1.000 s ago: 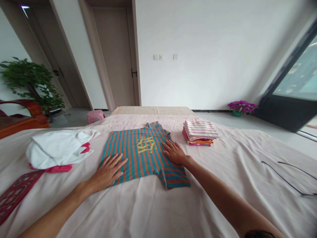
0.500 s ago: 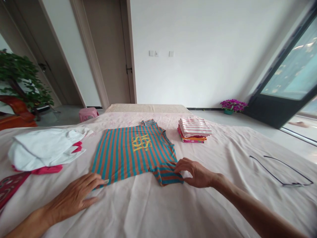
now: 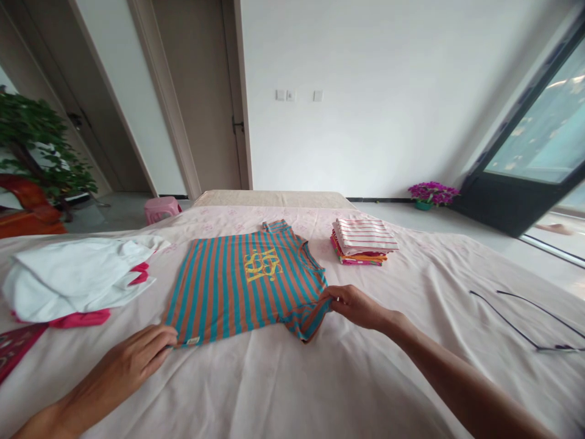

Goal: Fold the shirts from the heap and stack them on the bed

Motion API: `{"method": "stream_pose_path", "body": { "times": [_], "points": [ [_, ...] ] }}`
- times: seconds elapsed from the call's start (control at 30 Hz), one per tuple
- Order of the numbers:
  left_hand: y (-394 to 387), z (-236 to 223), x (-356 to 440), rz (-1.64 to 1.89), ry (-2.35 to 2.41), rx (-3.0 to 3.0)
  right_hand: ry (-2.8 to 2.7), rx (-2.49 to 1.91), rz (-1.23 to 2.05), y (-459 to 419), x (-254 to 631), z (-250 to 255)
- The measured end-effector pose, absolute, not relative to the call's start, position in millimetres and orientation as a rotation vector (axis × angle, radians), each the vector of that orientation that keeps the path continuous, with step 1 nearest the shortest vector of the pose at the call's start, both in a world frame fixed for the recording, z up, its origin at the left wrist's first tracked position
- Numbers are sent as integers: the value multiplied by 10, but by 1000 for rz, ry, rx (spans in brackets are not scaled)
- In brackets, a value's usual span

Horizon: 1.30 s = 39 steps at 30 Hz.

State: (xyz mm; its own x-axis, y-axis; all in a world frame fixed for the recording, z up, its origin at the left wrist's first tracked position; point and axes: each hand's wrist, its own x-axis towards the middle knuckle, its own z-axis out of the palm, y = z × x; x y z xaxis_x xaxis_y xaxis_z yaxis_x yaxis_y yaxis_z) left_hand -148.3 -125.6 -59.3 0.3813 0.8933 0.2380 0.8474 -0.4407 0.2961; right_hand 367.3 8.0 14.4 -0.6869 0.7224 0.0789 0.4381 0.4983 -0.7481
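A teal and brown striped T-shirt [image 3: 228,286] with yellow lettering lies spread on the bed, its collar pointing right and its hem left. At the near hem corner, my left hand [image 3: 141,353] has its fingers closed on the fabric, just left of a small pale label. My right hand [image 3: 359,305] pinches the near sleeve close to the shoulder, and the sleeve bunches and lifts a little there. The far sleeve lies flat beyond the collar.
A stack of folded clothes [image 3: 363,239] sits right of the shirt. White and red garments [image 3: 77,277] are heaped at the left. Eyeglasses [image 3: 525,332] rest on the sheet at the right. A pink stool [image 3: 162,210] stands past the bed's far left side.
My left hand has closed on the hem corner and uncovered the label. My right hand has gone from resting over the sleeve to pinching it, gathering the fabric up slightly.
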Motion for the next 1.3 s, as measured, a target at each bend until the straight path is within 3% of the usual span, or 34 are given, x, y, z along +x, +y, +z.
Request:
{"method": "stream_pose_path", "body": {
  "times": [0.17, 0.27, 0.43, 0.6, 0.93, 1.3],
  "points": [
    [-1155, -548, -1499, 695, 1809, 2153, -2004, -944, 1538, 337, 3496, 168],
    [-993, -423, -1465, 788, 1845, 1840, -1864, -1004, 1589, 599, 3351, 218],
    [-449, -193, -1440, 919, 1779, 1532, -1851, -1042, 1386, 1382, 3012, 357],
    [108, -214, -1523, 1155, 1962, 1273, -1847, -1434, 844, 1988, 2705, 259],
    [-172, -391, -1522, 1037, 1946, 1192, -2144, -1797, 314, 1292, 3188, -162],
    [-131, -277, -1234, 1137, 2038, 1432, -2105, -1531, 484, 1128, 3312, -227]
  ]
}}
